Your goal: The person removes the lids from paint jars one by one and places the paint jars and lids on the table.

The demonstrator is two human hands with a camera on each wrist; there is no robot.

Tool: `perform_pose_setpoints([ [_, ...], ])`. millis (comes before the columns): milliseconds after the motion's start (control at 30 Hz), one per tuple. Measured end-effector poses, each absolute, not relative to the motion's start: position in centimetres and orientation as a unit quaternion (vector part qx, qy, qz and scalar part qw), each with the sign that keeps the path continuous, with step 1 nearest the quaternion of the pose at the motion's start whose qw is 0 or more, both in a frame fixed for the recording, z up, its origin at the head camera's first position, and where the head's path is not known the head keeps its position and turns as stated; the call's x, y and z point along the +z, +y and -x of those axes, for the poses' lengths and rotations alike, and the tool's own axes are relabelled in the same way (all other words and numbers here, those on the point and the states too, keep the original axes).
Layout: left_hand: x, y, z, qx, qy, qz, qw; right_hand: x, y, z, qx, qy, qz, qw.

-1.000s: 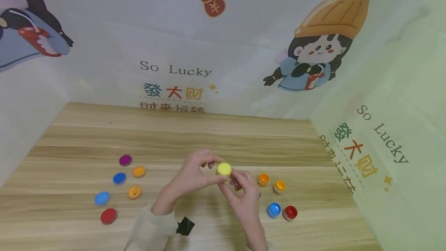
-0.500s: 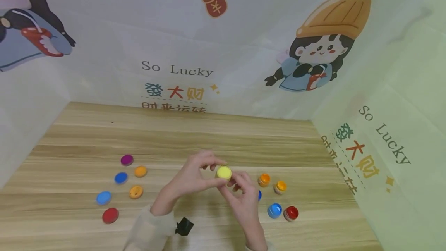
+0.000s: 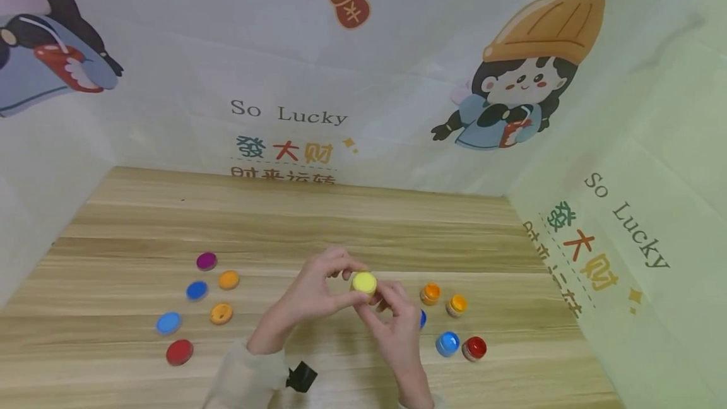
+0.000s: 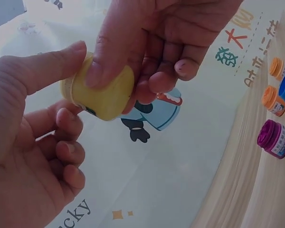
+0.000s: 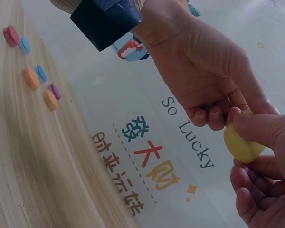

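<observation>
A small yellow paint jar [image 3: 364, 283] with its yellow lid on is held up between both hands above the table's middle. My left hand [image 3: 312, 288] pinches the lid end between thumb and index finger. From the other side, my right hand [image 3: 394, 330] grips the jar's body with thumb and fingers. In the left wrist view the jar [image 4: 111, 97] lies tilted, its label mostly hidden. The right wrist view shows the yellow jar [image 5: 242, 145] partly covered by fingers.
Right of the hands stand uncapped paint jars: orange [image 3: 430, 293], yellow-orange [image 3: 457, 305], light blue [image 3: 448, 344], red [image 3: 474, 348] and purple [image 4: 275, 138]. Several loose lids, including a red lid [image 3: 179, 352] and a purple lid [image 3: 207, 261], lie at left. Printed cloth walls surround the table [image 3: 170, 207].
Both hands and the yellow jar have shifted slightly toward the body. The grip on the jar stays much the same; the jars and lids on the table have not moved.
</observation>
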State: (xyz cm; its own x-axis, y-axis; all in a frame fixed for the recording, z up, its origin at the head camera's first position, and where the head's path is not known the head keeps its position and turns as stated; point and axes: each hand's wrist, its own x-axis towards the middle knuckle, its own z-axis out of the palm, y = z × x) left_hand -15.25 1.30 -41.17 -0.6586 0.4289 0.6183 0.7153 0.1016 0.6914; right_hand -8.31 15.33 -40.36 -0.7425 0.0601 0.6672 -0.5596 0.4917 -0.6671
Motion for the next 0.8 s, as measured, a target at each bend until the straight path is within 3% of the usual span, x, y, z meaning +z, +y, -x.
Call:
perform_pose_setpoints([
  [267,-41.1,1.7,14.6,-0.558,-0.746,0.341,0.125,-40.5,14.9,8.2,0.485,-0.799,-0.128,0.332],
  [500,-40.8,0.8,14.9,-0.559,-0.73,0.384,0.079,-40.3,14.9,8.2,0.505,-0.794,-0.136,0.311],
  [800,-41.1,0.9,14.8,-0.552,-0.742,0.365,0.111,-40.5,14.8,8.1,0.503,-0.792,-0.151,0.312],
])
